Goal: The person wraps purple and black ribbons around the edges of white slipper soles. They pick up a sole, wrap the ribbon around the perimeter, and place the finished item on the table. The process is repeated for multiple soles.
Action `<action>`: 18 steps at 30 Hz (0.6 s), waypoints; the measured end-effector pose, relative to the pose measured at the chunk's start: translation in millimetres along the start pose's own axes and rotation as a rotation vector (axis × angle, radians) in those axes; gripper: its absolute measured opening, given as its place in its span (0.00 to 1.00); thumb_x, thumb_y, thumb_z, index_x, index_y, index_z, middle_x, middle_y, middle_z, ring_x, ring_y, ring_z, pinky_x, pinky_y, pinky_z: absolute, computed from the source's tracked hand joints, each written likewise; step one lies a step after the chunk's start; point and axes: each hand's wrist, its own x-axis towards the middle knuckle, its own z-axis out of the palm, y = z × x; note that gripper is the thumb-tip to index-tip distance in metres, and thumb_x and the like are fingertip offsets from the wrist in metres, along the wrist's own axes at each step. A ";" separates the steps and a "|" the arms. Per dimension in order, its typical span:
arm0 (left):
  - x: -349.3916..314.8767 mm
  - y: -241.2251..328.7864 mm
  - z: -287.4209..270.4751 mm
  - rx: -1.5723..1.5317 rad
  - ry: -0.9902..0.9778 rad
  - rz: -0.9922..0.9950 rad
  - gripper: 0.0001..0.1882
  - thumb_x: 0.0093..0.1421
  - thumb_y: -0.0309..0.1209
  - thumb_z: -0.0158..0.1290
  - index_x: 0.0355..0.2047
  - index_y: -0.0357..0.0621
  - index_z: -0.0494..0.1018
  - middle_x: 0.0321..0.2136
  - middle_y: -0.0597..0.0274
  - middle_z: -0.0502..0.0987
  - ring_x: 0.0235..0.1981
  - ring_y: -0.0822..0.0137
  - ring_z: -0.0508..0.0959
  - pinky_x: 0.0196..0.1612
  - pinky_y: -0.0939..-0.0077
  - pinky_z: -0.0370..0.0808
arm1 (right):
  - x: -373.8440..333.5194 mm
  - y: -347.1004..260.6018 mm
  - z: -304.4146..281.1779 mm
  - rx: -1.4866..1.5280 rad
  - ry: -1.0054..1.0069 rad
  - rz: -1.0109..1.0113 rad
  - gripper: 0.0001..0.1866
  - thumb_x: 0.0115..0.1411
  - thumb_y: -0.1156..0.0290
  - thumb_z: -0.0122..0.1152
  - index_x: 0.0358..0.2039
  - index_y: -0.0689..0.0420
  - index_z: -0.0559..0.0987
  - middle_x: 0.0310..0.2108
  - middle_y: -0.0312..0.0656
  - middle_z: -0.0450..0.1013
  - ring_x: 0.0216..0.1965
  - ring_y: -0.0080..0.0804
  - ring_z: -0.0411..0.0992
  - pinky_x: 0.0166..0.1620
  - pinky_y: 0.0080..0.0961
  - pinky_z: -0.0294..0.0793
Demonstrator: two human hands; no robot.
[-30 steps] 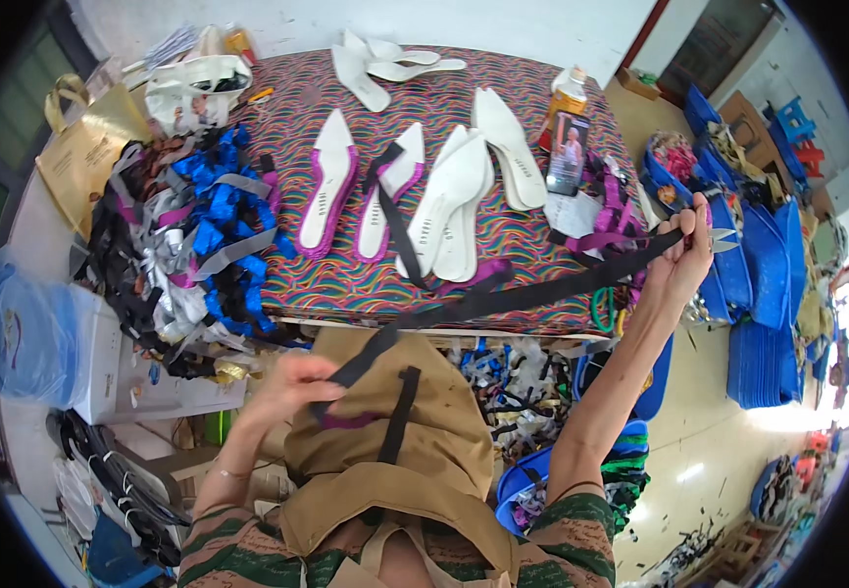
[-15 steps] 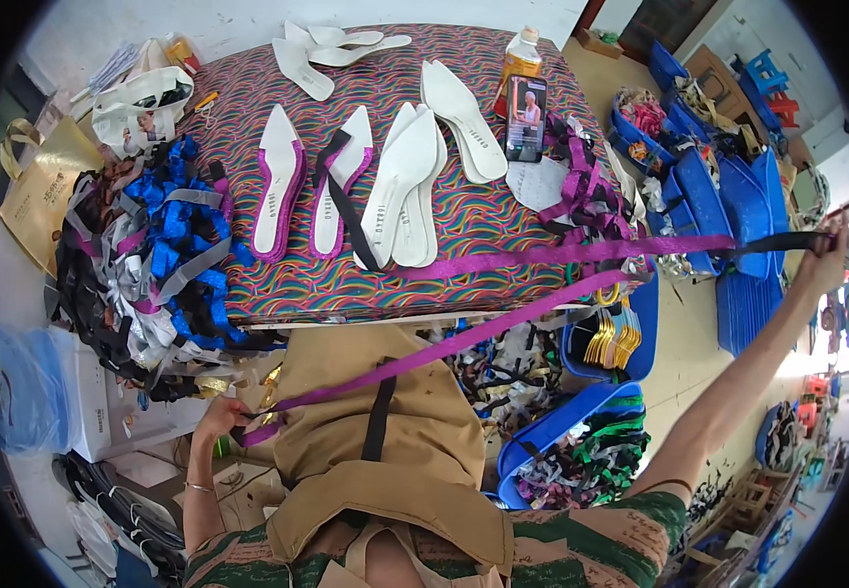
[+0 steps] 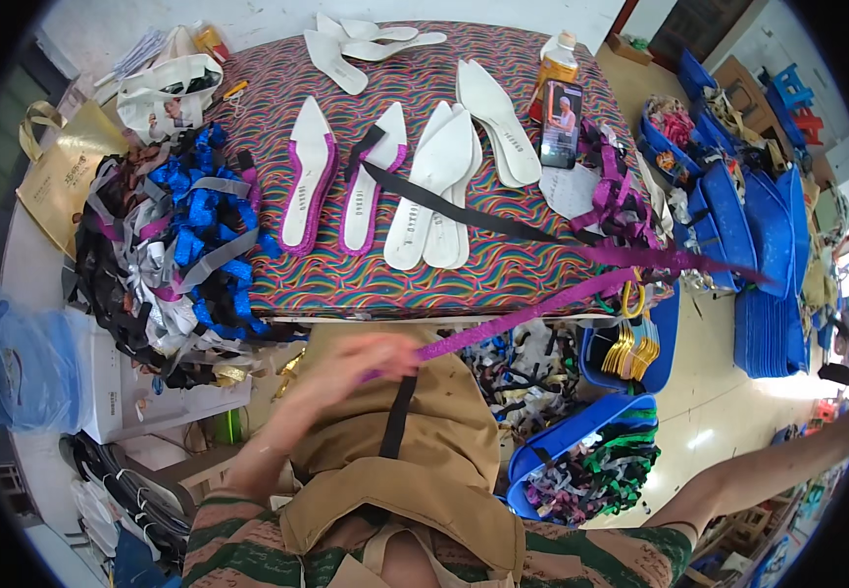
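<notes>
A: What is seen nearest?

B: A brown apron (image 3: 454, 436) is worn, with a narrow black strap (image 3: 400, 416) laid down its front. To its right, a blue bin (image 3: 554, 439) is filled with green, black and purple strips.

A: How are the hands occupied?

B: A purple strip (image 3: 523, 318) is grasped by the left hand (image 3: 375, 358), which is raised before the apron and blurred. The right forearm (image 3: 787, 461) is stretched far out to the side; the right hand is lost past the rim of the view, so its grip cannot be told.

A: Where is the strip led?

B: It is slanted up to the right, across the near edge of the counter (image 3: 366, 284). Just above it, a second purple length (image 3: 679, 260) is stretched past the counter's corner.

A: And farther back?

B: A black strip (image 3: 503, 223) is drawn over the white soles (image 3: 429, 171), beside which purple-edged soles (image 3: 309, 196) are set. Beyond, a phone (image 3: 560, 127) is stood upright before a bottle (image 3: 560, 67).
</notes>
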 end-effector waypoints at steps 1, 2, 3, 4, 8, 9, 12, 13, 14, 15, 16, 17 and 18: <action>29.5 2.7 21.8 -0.140 -0.263 0.053 0.26 0.70 0.43 0.40 0.58 0.33 0.64 0.51 0.46 0.74 0.49 0.56 0.77 0.52 0.63 0.74 | -6.1 19.4 -7.9 -0.060 -0.029 0.014 0.12 0.62 0.69 0.56 0.43 0.62 0.78 0.25 0.37 0.71 0.19 0.23 0.60 0.22 0.20 0.57; 53.6 8.9 48.6 -0.251 -0.373 0.031 0.29 0.72 0.46 0.33 0.60 0.33 0.60 0.54 0.44 0.71 0.54 0.52 0.73 0.57 0.58 0.70 | -15.2 39.0 -16.2 -0.131 -0.065 0.035 0.12 0.62 0.69 0.56 0.42 0.62 0.78 0.25 0.38 0.71 0.20 0.24 0.60 0.23 0.20 0.58; 82.0 5.2 67.6 -0.426 -0.384 -0.017 0.31 0.71 0.49 0.32 0.60 0.34 0.60 0.55 0.44 0.70 0.56 0.51 0.71 0.58 0.56 0.68 | -24.3 54.3 -23.5 -0.196 -0.095 0.043 0.12 0.62 0.68 0.57 0.42 0.62 0.78 0.25 0.38 0.71 0.20 0.25 0.61 0.23 0.21 0.58; 106.6 2.7 81.5 -0.600 -0.390 -0.065 0.34 0.70 0.53 0.31 0.60 0.34 0.59 0.56 0.43 0.69 0.58 0.50 0.69 0.60 0.55 0.66 | -37.7 70.2 -29.5 -0.256 -0.134 0.058 0.12 0.62 0.68 0.57 0.42 0.61 0.78 0.25 0.38 0.71 0.20 0.25 0.61 0.23 0.21 0.59; 151.7 45.1 97.1 -0.855 -0.296 0.035 0.36 0.64 0.59 0.41 0.59 0.40 0.59 0.53 0.48 0.72 0.57 0.52 0.70 0.56 0.50 0.69 | -92.2 126.6 -83.9 -0.532 -0.236 0.110 0.12 0.61 0.68 0.57 0.41 0.61 0.79 0.25 0.40 0.72 0.21 0.28 0.63 0.24 0.23 0.61; 159.3 53.1 85.0 -0.869 -0.308 0.131 0.33 0.65 0.57 0.43 0.57 0.42 0.62 0.52 0.50 0.73 0.56 0.51 0.72 0.55 0.47 0.70 | -106.1 137.1 -93.8 -0.594 -0.259 0.121 0.12 0.61 0.67 0.57 0.41 0.61 0.79 0.26 0.40 0.72 0.21 0.28 0.64 0.24 0.23 0.61; 164.7 77.7 47.0 -0.980 -0.118 0.313 0.23 0.69 0.46 0.42 0.52 0.40 0.68 0.41 0.53 0.78 0.46 0.56 0.77 0.50 0.52 0.73 | -146.8 161.0 -133.1 -0.787 -0.324 0.151 0.12 0.60 0.67 0.58 0.40 0.60 0.79 0.26 0.41 0.73 0.22 0.30 0.65 0.24 0.24 0.62; 166.6 84.5 26.1 -1.003 -0.091 0.337 0.22 0.70 0.44 0.42 0.51 0.38 0.68 0.38 0.55 0.78 0.42 0.58 0.77 0.47 0.56 0.73 | -163.3 168.9 -145.6 -0.845 -0.346 0.164 0.12 0.60 0.67 0.58 0.40 0.60 0.79 0.26 0.41 0.73 0.22 0.30 0.66 0.25 0.25 0.63; 169.6 90.6 3.7 -1.027 -0.066 0.358 0.21 0.70 0.42 0.41 0.50 0.35 0.69 0.34 0.56 0.77 0.38 0.61 0.78 0.44 0.59 0.74 | -179.3 174.7 -159.1 -0.901 -0.366 0.174 0.12 0.60 0.67 0.58 0.40 0.60 0.79 0.26 0.42 0.73 0.23 0.31 0.66 0.25 0.25 0.63; 174.1 96.4 -20.1 -1.109 -0.108 0.363 0.21 0.70 0.42 0.41 0.49 0.33 0.69 0.31 0.57 0.76 0.34 0.62 0.76 0.41 0.62 0.73 | -192.2 181.0 -172.7 -0.956 -0.388 0.187 0.12 0.60 0.67 0.58 0.40 0.60 0.79 0.26 0.42 0.73 0.23 0.32 0.67 0.25 0.25 0.64; 177.2 103.7 -40.0 -1.190 -0.150 0.369 0.22 0.71 0.41 0.41 0.47 0.30 0.69 0.28 0.59 0.74 0.30 0.64 0.74 0.38 0.66 0.72 | -207.4 186.6 -186.7 -1.011 -0.412 0.196 0.12 0.59 0.66 0.59 0.39 0.59 0.79 0.26 0.42 0.73 0.23 0.32 0.67 0.25 0.26 0.64; 177.5 114.5 -50.9 -1.153 -0.072 0.374 0.22 0.71 0.40 0.40 0.47 0.30 0.68 0.27 0.59 0.73 0.28 0.65 0.72 0.37 0.67 0.71 | -223.6 192.6 -201.8 -1.066 -0.437 0.209 0.12 0.59 0.66 0.59 0.39 0.59 0.79 0.26 0.43 0.73 0.23 0.33 0.68 0.25 0.26 0.65; 176.4 126.7 -57.5 -1.114 0.007 0.379 0.21 0.71 0.40 0.40 0.47 0.29 0.68 0.26 0.60 0.72 0.26 0.66 0.70 0.35 0.69 0.70 | -240.5 198.1 -216.8 -1.121 -0.465 0.222 0.12 0.59 0.66 0.59 0.39 0.59 0.79 0.26 0.43 0.74 0.24 0.33 0.68 0.26 0.27 0.65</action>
